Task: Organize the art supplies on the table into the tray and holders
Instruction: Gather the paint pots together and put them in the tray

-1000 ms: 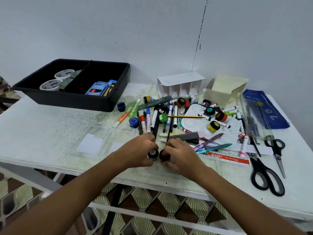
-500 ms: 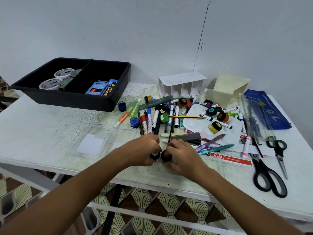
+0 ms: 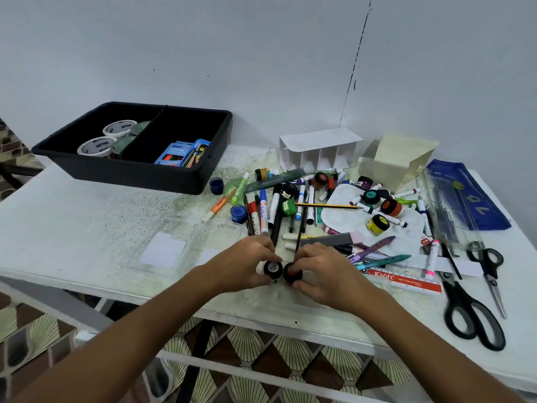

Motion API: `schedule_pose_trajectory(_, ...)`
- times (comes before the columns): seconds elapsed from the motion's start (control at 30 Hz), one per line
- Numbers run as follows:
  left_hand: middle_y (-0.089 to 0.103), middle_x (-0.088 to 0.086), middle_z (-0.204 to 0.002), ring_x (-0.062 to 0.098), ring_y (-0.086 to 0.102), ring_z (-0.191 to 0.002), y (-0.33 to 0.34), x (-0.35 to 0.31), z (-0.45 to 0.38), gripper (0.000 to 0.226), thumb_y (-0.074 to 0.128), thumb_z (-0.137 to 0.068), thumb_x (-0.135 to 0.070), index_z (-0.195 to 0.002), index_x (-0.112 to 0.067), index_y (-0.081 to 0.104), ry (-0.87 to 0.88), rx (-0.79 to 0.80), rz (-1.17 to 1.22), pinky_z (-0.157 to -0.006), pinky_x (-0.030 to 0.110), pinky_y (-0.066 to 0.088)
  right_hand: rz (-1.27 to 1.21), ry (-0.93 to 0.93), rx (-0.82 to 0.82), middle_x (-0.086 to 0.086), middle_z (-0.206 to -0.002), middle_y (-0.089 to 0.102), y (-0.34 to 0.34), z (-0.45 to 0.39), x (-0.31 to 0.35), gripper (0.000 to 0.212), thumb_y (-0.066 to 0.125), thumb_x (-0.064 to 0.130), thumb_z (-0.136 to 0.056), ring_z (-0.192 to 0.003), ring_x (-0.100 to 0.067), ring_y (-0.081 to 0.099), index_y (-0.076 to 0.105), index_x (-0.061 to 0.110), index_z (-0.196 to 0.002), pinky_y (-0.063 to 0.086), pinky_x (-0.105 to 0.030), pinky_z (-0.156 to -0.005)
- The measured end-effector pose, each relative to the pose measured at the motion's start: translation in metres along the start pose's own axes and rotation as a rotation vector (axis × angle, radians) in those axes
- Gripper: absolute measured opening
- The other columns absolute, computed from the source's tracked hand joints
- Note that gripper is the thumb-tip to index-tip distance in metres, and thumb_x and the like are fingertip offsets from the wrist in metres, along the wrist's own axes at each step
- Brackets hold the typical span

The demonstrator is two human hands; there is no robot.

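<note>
Two paint pots, white (image 3: 271, 269) and red (image 3: 292, 272), at the surface's (image 3: 87, 228) near edge, touching. Left hand (image 3: 245, 264) curls round the white, right hand (image 3: 322, 270) round the red. We judge: lift upright, caps up, carry both to the tray (image 3: 203, 175), far left.

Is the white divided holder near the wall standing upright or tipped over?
Tipped over. The white holder lies on its side: its compartment openings face forward toward the camera, not upward.
</note>
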State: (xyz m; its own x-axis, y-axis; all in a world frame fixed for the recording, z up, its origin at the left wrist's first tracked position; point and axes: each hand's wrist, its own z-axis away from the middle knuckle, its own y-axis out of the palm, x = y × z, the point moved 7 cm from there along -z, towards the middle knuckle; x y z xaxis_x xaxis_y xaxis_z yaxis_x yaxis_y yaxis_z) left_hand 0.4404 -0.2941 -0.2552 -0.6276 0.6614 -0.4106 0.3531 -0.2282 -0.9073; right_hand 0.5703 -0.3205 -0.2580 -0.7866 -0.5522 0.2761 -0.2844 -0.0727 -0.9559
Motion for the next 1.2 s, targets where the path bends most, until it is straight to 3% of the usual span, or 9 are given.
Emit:
schedule_pose_trajectory(0.17, 0.06, -0.007, -0.087, -0.001, 0.05, -0.075, -0.035, 0.03, 0.005, 0.023, 0.071, -0.084, -0.029, -0.101, -0.015, 0.073, -0.135, -0.326, 0.098, -0.065, 0.021, 0.04, -0.216, 0.12, -0.15, 0.003, -0.106, 0.061, -0.027, -0.033, -0.02, 0.025, 0.061, 0.02, -0.091, -0.094, -0.012, 0.055, 0.068, 0.017, -0.114, 0.048, -0.033, -0.08)
schedule_pose_trajectory(0.27, 0.063, 0.0, -0.089, 0.009, 0.052, -0.077, -0.055, 0.072, -0.001, 0.023, 0.072, -0.08, -0.015, -0.103, -0.011, 0.071, -0.334, -0.475, 0.037, -0.071, 0.031, 0.046, -0.154, 0.198, -0.227, -0.005, -0.123, 0.06, -0.034, -0.067, -0.04, 0.039, 0.058, 0.009, -0.089, -0.115, -0.022, 0.052, 0.06, 0.015, -0.128, 0.046, -0.039, -0.093)
schedule_pose_trajectory(0.43, 0.06, 0.01, -0.112, 0.027, 0.051, -0.11, -0.043, 0.117, -0.021, 0.049, 0.073, -0.081, -0.028, -0.127, -0.014, 0.061, -0.514, -0.267, -0.022, -0.092, 0.035, 0.041, 0.099, 0.322, -0.057, -0.005, -0.142, 0.048, -0.013, -0.107, -0.061, 0.06, 0.06, 0.012, -0.088, -0.129, -0.029, 0.038, 0.041, 0.021, -0.145, 0.039, -0.042, -0.103)
schedule_pose_trajectory(0.57, 0.068, 0.007, -0.108, 0.022, 0.058, -0.096, -0.046, 0.115, -0.031, 0.033, 0.073, -0.081, -0.021, -0.112, -0.012, 0.069, -0.472, -0.247, -0.056, -0.079, 0.029, 0.044, 0.254, 0.243, -0.076, -0.003, -0.131, 0.058, -0.007, -0.112, -0.061, 0.047, 0.062, 0.015, -0.088, -0.12, -0.026, 0.045, 0.055, 0.02, -0.134, 0.043, -0.039, -0.096)
schedule_pose_trajectory(0.7, 0.065, -0.001, -0.082, 0.012, 0.055, -0.07, -0.06, 0.109, -0.023, 0.024, 0.077, -0.072, -0.013, -0.095, -0.01, 0.069, -0.488, -0.355, 0.078, -0.061, 0.021, 0.04, -0.081, 0.284, -0.285, -0.005, -0.123, 0.063, -0.027, -0.093, -0.059, 0.042, 0.067, 0.014, -0.085, -0.115, -0.021, 0.052, 0.061, 0.011, -0.126, 0.043, -0.032, -0.094)
schedule_pose_trajectory(0.77, 0.061, -0.002, -0.076, 0.01, 0.055, -0.063, -0.066, 0.099, -0.018, 0.026, 0.079, -0.069, -0.008, -0.09, -0.01, 0.065, -0.489, -0.409, 0.229, -0.058, 0.024, 0.045, -0.32, 0.344, -0.38, -0.001, -0.11, 0.066, -0.039, -0.076, -0.058, 0.036, 0.072, 0.014, -0.082, -0.096, -0.014, 0.058, 0.065, 0.01, -0.117, 0.046, -0.023, -0.083)
schedule_pose_trajectory(0.93, 0.059, 0.012, -0.096, 0.025, 0.067, -0.077, -0.053, 0.055, -0.018, 0.053, 0.067, -0.078, 0.007, -0.125, -0.018, 0.059, -0.443, -0.286, 0.66, -0.066, 0.025, 0.055, -0.728, 0.386, -0.427, 0.005, -0.091, 0.061, -0.04, -0.027, -0.051, 0.042, 0.076, 0.009, -0.077, -0.077, -0.005, 0.058, 0.058, 0.027, -0.11, 0.047, -0.015, -0.069)
schedule_pose_trajectory(1.03, 0.066, 0.01, -0.108, 0.027, 0.068, -0.092, -0.039, 0.024, -0.021, 0.046, 0.066, -0.079, 0.008, -0.118, -0.016, 0.065, -0.37, -0.214, 0.724, -0.075, 0.036, 0.059, -0.712, 0.38, -0.358, 0.003, -0.1, 0.062, -0.035, -0.002, -0.044, 0.051, 0.074, 0.003, -0.076, -0.085, -0.003, 0.061, 0.061, 0.026, -0.12, 0.051, -0.017, -0.076)
schedule_pose_trajectory(1.2, 0.069, -0.006, -0.095, 0.004, 0.063, -0.085, -0.024, -0.022, -0.027, 0.034, 0.078, -0.073, -0.004, -0.103, -0.014, 0.068, -0.179, -0.162, 0.532, -0.072, 0.011, 0.046, -0.532, 0.33, -0.33, 0.01, -0.098, 0.061, -0.036, 0.028, -0.04, 0.045, 0.071, 0.007, -0.069, -0.093, -0.01, 0.06, 0.068, 0.013, -0.114, 0.048, -0.017, -0.078)
